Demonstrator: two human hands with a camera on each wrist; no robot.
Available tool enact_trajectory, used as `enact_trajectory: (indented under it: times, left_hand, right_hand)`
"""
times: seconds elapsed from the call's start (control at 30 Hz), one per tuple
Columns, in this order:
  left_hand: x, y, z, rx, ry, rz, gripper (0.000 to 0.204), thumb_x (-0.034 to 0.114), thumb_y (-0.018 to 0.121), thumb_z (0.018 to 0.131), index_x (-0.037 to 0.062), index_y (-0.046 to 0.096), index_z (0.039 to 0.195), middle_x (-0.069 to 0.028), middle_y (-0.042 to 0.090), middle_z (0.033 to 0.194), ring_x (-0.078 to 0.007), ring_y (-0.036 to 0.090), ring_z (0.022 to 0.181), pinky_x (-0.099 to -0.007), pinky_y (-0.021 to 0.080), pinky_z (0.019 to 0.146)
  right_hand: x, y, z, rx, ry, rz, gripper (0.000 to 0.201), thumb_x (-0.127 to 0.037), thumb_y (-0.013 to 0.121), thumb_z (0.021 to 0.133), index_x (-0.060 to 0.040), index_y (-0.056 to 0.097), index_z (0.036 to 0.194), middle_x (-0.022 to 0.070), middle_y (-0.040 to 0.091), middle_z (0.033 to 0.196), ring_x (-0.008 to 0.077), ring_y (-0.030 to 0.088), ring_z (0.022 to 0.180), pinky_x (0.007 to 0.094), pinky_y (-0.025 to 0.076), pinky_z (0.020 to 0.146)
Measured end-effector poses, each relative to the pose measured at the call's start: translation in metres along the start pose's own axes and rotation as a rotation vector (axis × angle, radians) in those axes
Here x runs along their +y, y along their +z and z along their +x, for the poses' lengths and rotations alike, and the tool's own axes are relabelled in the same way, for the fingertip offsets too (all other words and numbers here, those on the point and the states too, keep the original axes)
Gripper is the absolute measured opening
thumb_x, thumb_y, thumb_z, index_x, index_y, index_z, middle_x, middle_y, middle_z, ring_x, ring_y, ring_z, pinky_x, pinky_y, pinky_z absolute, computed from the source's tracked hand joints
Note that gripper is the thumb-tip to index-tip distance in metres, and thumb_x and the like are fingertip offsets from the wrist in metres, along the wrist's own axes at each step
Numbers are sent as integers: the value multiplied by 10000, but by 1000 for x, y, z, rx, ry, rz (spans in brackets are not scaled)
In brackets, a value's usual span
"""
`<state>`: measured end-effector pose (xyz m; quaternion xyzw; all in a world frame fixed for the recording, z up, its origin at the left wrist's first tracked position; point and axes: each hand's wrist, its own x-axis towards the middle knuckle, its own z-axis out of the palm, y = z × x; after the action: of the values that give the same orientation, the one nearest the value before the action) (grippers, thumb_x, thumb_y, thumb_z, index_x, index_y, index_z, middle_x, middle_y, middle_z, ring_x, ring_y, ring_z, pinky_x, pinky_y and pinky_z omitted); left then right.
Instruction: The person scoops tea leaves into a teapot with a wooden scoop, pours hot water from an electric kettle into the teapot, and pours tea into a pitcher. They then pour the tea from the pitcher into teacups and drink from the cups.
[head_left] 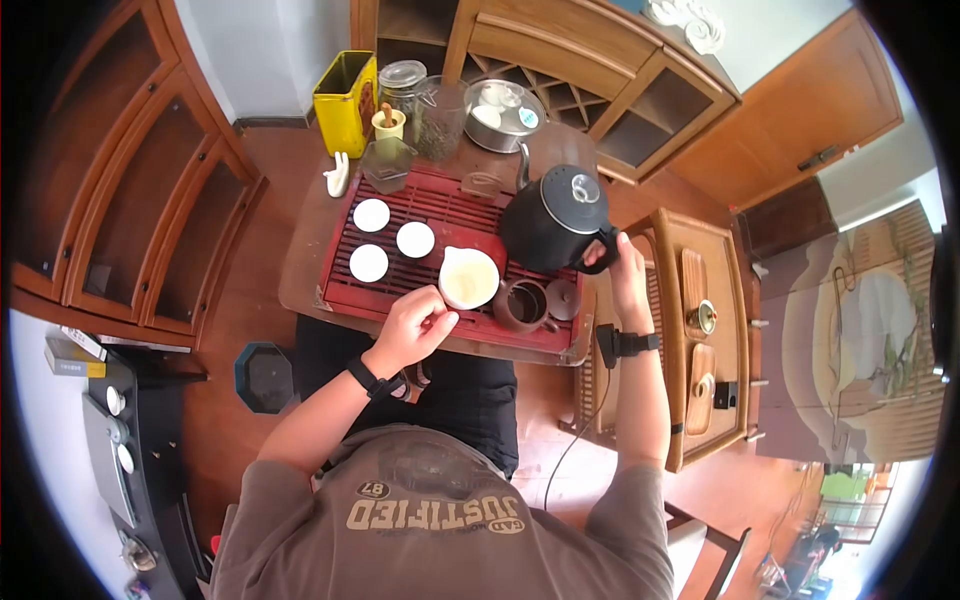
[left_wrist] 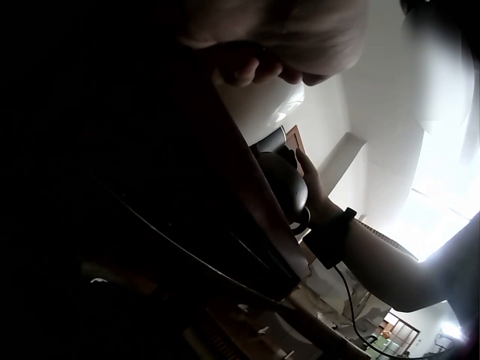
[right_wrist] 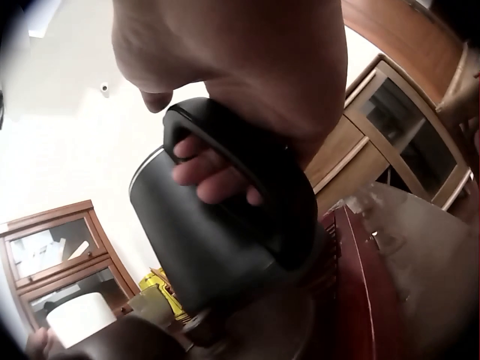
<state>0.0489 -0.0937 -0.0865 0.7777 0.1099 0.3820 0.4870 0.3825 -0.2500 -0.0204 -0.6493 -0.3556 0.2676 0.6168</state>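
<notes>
My right hand [head_left: 625,275] grips the handle of a black electric kettle [head_left: 555,218]; its fingers [right_wrist: 214,171] come through the handle loop in the right wrist view. The kettle is over the right part of a red slatted tea tray [head_left: 345,290]. In my left hand [head_left: 412,328] is the near-left side of a white pitcher [head_left: 469,278] with pale liquid in it, the fingers curled in the left wrist view. A brown teapot [head_left: 522,304] stands uncovered right of the pitcher, its lid [head_left: 563,298] beside it.
Several white cups [head_left: 415,240] are on the tray's left. Behind are a glass cup [head_left: 387,165], a white figurine [head_left: 338,175], glass jars [head_left: 438,120], a yellow tin [head_left: 345,105] and a lidded steel pot [head_left: 504,116]. A rattan shelf [head_left: 665,340] stands to the right.
</notes>
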Motion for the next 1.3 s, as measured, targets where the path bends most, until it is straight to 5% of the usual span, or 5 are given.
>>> enact_trajectory:
  times: [0.07, 0.33, 0.6, 0.97, 1.3]
  left_hand:
    - [-1, 0, -1, -13, -13, -10, 278, 129, 715, 948, 30, 514, 784, -75, 511, 741, -216, 495, 615, -344, 403, 568]
    - [1, -7, 1, 12, -80, -117, 235, 116, 694, 969, 13, 545, 819, -56, 537, 761, -161, 511, 643, -320, 405, 579]
    - [5, -22, 1, 89, -104, -345, 200, 63, 601, 990, 26, 509, 816, -13, 482, 797, -102, 399, 694, -274, 321, 625]
    - [-19, -116, 30, 796, -217, -467, 223, 191, 513, 1080, 87, 513, 882, -11, 493, 818, -92, 422, 733, -253, 354, 691]
    - [-50, -105, 20, 718, -299, -529, 179, 184, 541, 1082, 92, 538, 928, 3, 521, 867, -97, 464, 770, -258, 373, 712]
  right_hand:
    - [-4, 6, 7, -24, 26, 26, 578, -444, 437, 1113, -75, 551, 684, 47, 563, 660, 168, 534, 671, 322, 437, 727]
    - [16, 12, 25, 283, 19, 235, 612, -445, 555, 1084, -136, 432, 570, -8, 423, 504, 99, 339, 422, 278, 227, 428]
    - [-51, 9, -2, 505, 64, 230, 570, -487, 546, 1072, -181, 422, 608, -45, 405, 511, 86, 330, 417, 272, 197, 423]
    - [-97, -32, -95, 589, 91, 189, 598, -492, 445, 1113, -144, 384, 632, -45, 308, 506, 86, 235, 464, 291, 188, 482]
    - [-99, -53, -176, 583, 152, 37, 551, -408, 498, 1100, -131, 432, 629, -26, 384, 506, 88, 306, 437, 279, 213, 454]
